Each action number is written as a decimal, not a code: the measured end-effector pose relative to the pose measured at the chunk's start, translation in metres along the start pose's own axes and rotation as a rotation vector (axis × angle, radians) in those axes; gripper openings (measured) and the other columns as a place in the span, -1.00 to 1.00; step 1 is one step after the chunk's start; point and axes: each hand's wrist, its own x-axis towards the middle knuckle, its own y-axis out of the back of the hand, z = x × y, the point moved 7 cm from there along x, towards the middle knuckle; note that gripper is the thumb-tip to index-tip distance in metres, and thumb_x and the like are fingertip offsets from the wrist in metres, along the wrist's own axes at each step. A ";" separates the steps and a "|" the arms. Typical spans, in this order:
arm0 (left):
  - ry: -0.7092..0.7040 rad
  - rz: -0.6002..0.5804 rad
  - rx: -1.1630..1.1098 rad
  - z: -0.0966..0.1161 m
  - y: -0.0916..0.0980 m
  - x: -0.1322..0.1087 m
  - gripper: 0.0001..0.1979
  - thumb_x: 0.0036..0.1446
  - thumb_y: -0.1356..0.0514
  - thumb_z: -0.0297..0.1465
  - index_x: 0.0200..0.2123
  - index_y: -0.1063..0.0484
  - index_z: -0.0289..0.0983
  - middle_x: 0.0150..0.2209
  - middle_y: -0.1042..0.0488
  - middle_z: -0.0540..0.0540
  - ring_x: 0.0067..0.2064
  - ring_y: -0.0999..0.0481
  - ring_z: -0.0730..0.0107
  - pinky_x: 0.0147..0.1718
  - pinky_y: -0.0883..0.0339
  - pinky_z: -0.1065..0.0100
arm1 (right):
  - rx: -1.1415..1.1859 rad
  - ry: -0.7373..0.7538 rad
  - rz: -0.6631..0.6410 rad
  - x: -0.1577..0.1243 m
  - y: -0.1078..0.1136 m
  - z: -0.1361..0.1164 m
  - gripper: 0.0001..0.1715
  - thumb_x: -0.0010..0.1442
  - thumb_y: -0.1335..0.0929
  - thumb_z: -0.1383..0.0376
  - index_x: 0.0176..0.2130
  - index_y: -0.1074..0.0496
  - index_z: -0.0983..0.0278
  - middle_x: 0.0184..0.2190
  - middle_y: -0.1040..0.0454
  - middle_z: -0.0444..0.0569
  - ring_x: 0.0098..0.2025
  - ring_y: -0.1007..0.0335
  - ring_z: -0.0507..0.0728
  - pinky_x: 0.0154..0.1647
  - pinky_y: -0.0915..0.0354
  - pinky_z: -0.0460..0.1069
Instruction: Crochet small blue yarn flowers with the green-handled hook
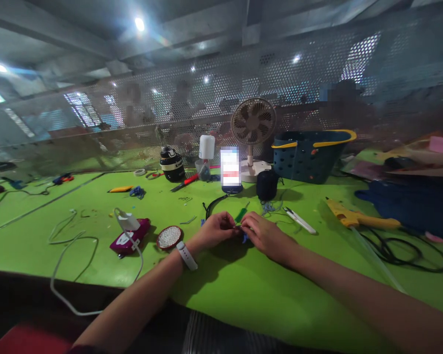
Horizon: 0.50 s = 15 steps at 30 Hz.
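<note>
Left hand (216,228), right hand (266,236) pinch small blue piece (245,239) over green table (221,290); glue gun (354,216) well right.

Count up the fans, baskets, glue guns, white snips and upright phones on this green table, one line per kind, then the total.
Fan: 1
Basket: 1
Glue gun: 1
White snips: 1
Upright phone: 1
Total: 5
</note>
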 end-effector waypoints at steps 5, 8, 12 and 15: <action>-0.033 0.018 0.067 0.002 0.000 0.000 -0.62 -0.13 -0.42 -0.32 -0.41 -0.26 -0.29 -0.47 -0.43 0.06 -0.41 -0.47 0.50 -0.36 -0.31 0.39 | -0.015 -0.011 0.015 -0.001 0.002 -0.002 -0.86 0.32 -0.25 0.39 -0.23 -0.40 0.34 -0.25 -0.45 0.09 -0.23 -0.38 0.19 -0.19 -0.38 0.14; -0.054 0.030 0.115 0.003 -0.001 0.001 -0.63 -0.13 -0.42 -0.32 -0.42 -0.26 -0.28 -0.48 -0.42 0.07 -0.43 -0.45 0.49 -0.39 -0.29 0.39 | -0.023 -0.019 0.037 -0.001 0.002 -0.003 -0.84 0.33 -0.25 0.38 -0.24 -0.42 0.34 -0.26 -0.47 0.10 -0.22 -0.37 0.21 -0.15 -0.36 0.17; -0.081 0.058 0.170 0.005 0.000 0.003 -0.65 -0.14 -0.41 -0.32 -0.44 -0.27 -0.28 -0.51 -0.38 0.09 -0.45 -0.41 0.50 -0.42 -0.25 0.40 | -0.035 -0.024 0.066 -0.002 0.003 -0.005 -0.80 0.33 -0.24 0.39 -0.24 -0.46 0.35 -0.26 -0.50 0.11 -0.17 -0.36 0.23 -0.05 -0.31 0.23; -0.101 0.083 0.191 0.006 0.001 0.003 -0.66 -0.14 -0.41 -0.31 -0.45 -0.28 -0.28 -0.51 -0.38 0.09 -0.46 -0.38 0.51 -0.43 -0.23 0.41 | -0.010 -0.043 0.070 -0.003 0.007 -0.009 -0.74 0.34 -0.22 0.38 -0.21 -0.50 0.32 -0.25 -0.52 0.10 -0.14 -0.38 0.23 0.02 -0.27 0.26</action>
